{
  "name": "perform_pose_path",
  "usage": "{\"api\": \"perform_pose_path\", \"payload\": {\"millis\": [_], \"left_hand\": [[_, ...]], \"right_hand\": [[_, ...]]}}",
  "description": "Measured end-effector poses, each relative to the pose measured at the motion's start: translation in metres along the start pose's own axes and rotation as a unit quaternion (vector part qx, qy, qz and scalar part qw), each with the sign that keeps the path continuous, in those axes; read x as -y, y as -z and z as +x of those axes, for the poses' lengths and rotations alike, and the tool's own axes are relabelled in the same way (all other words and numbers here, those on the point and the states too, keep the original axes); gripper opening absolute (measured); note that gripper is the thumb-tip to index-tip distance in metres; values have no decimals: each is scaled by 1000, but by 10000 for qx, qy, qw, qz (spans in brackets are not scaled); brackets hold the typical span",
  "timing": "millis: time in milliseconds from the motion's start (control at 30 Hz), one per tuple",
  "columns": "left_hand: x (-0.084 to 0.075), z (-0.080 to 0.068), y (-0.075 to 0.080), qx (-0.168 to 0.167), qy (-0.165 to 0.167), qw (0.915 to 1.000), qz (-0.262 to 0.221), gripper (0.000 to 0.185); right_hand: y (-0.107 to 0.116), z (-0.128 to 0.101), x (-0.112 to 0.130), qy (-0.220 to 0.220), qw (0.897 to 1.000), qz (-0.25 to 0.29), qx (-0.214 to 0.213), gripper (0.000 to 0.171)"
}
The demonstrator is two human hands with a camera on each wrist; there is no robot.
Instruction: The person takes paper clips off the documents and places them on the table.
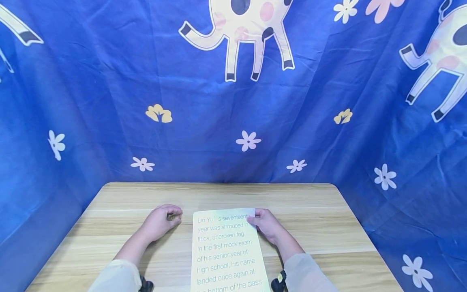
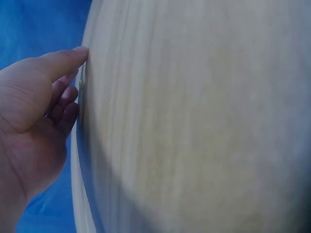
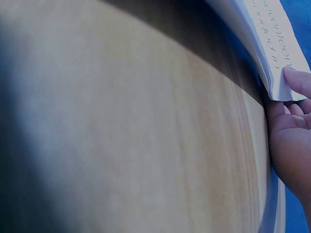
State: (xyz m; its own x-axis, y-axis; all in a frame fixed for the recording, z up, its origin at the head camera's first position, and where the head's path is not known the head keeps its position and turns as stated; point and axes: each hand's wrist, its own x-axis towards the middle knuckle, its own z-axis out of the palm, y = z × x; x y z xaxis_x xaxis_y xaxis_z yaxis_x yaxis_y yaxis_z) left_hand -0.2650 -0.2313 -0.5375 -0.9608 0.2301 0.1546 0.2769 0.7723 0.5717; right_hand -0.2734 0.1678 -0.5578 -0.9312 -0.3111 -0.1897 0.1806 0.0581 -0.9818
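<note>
A white printed paper with large English text lies at the front middle of the table, its lower end cut off by the head view. My right hand pinches its top right corner, thumb over the text and fingers beneath. The right wrist view shows the thumb on the paper, whose edge looks layered, like more than one sheet. To the left of the paper, apart from it, my left hand hovers over or rests on the wood, fingers loosely bent. No held object can be made out in the left hand.
The light wooden table has rounded far corners. Behind and at both sides hangs a blue curtain printed with cows and flowers. A dark wrist device shows at the left sleeve and another at the right.
</note>
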Motion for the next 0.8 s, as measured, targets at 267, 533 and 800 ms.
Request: {"api": "perform_pose_path", "payload": {"millis": [267,533,800], "left_hand": [[1,2,4,172,-57,9998,-38,30],[0,1,6,254,-46,9997,-39,33],[-1,-1,6,255,-42,9996,-71,34]], "right_hand": [[0,1,-1,4,10000,-2,2,31],[1,1,-1,25,10000,38,37,30],[1,1,-2,36,10000,9,37,30]]}}
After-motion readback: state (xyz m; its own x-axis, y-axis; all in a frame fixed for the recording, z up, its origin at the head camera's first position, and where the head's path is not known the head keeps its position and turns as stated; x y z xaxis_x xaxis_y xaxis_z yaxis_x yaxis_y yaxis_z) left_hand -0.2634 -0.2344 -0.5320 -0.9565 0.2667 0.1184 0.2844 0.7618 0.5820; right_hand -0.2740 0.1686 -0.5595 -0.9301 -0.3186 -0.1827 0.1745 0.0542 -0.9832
